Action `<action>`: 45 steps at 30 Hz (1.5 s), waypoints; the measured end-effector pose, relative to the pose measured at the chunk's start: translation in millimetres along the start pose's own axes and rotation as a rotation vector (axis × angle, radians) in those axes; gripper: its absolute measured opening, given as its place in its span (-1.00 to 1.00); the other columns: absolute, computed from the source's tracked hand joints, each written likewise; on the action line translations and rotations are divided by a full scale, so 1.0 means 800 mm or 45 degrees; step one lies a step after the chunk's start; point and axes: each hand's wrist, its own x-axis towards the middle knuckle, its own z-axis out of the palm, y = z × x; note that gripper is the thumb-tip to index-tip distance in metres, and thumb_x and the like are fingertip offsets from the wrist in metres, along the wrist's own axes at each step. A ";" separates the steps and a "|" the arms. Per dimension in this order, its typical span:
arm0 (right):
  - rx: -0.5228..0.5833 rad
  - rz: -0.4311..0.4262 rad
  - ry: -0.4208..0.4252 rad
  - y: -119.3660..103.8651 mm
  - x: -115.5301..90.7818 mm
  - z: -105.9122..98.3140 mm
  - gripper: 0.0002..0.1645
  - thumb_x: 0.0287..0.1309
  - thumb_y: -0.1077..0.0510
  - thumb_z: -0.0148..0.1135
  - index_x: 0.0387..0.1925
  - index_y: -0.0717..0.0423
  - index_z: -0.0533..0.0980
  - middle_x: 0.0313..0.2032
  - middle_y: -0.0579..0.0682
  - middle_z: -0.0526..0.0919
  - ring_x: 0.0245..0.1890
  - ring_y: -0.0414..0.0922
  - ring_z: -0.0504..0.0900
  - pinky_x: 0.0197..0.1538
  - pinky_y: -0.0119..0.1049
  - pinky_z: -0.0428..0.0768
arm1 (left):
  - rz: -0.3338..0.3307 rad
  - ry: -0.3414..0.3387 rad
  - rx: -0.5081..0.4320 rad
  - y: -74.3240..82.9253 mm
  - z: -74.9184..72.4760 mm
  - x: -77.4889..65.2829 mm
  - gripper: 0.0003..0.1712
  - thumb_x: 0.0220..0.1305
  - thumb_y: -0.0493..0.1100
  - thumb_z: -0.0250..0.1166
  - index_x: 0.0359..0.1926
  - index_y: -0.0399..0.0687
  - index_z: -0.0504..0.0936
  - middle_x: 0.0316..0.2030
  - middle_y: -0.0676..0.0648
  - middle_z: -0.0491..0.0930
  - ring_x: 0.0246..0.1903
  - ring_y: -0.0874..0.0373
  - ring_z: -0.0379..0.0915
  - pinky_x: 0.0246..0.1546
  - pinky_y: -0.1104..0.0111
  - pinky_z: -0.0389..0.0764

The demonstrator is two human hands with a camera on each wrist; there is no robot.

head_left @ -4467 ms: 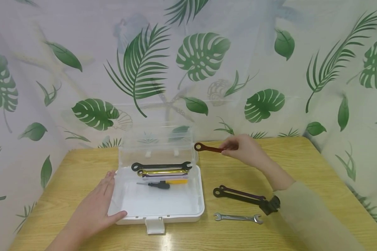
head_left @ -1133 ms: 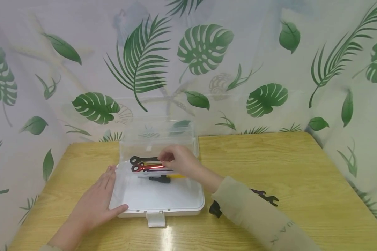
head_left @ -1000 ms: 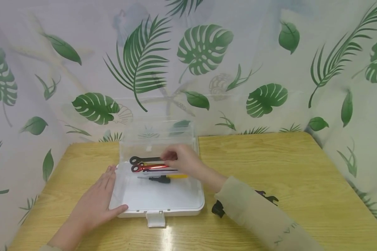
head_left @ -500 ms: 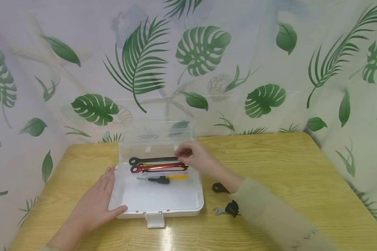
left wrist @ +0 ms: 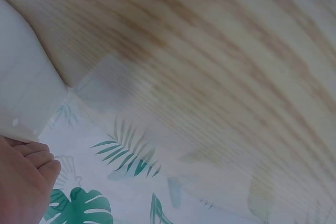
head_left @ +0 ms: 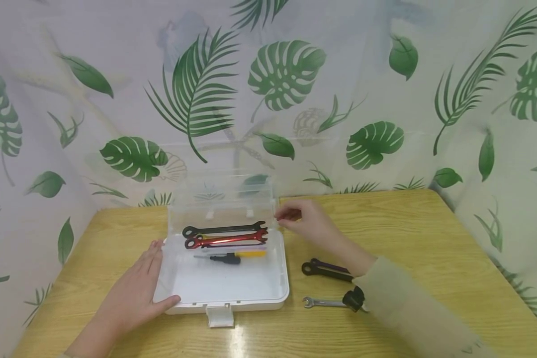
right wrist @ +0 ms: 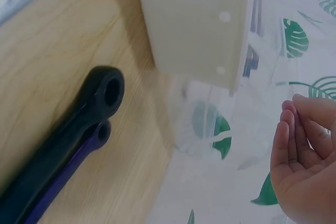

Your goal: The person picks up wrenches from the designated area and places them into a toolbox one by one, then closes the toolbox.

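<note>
Red combination wrench (head_left: 225, 239) lies in rear of open toolbox (head_left: 223, 292). Left hand (head_left: 136, 286) rests at toolbox's left edge, fingers extended, thumb apart. Right hand (head_left: 308, 223) hovers beside toolbox's rear right corner, fingers loosely bent, tips close together.

The left hand (left wrist: 25, 182) touches a white box (left wrist: 23, 72) on the wood-grained desk (left wrist: 184, 35); past the desk's edge is leaf-printed cloth (left wrist: 89, 156).
</note>
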 end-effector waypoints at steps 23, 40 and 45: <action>-0.129 0.042 0.112 0.054 -0.041 -0.045 -0.86 0.29 0.37 0.40 -0.13 0.31 0.74 -0.18 0.19 0.83 -0.19 0.00 0.77 -0.13 -0.49 0.69 | 0.006 0.011 -0.001 0.001 0.001 0.000 0.39 0.26 0.55 0.27 0.58 -0.55 0.09 0.64 -0.43 0.06 0.60 -0.39 0.08 0.56 -0.19 0.32; -0.169 0.158 0.096 0.092 -0.074 -0.047 -0.86 0.30 0.33 0.39 -0.13 0.29 0.74 -0.18 0.15 0.84 -0.21 -0.06 0.76 -0.15 -0.48 0.69 | 0.013 0.019 0.003 0.000 0.001 -0.001 0.37 0.27 0.54 0.28 0.57 -0.56 0.10 0.63 -0.44 0.07 0.60 -0.39 0.09 0.57 -0.18 0.32; -0.178 0.164 0.109 0.098 -0.084 -0.046 -0.88 0.30 0.32 0.40 -0.15 0.26 0.75 -0.18 0.15 0.84 -0.19 -0.05 0.77 -0.13 -0.44 0.70 | 0.016 0.015 -0.001 0.000 -0.001 0.000 0.38 0.27 0.54 0.27 0.57 -0.56 0.10 0.63 -0.44 0.07 0.60 -0.39 0.09 0.56 -0.19 0.32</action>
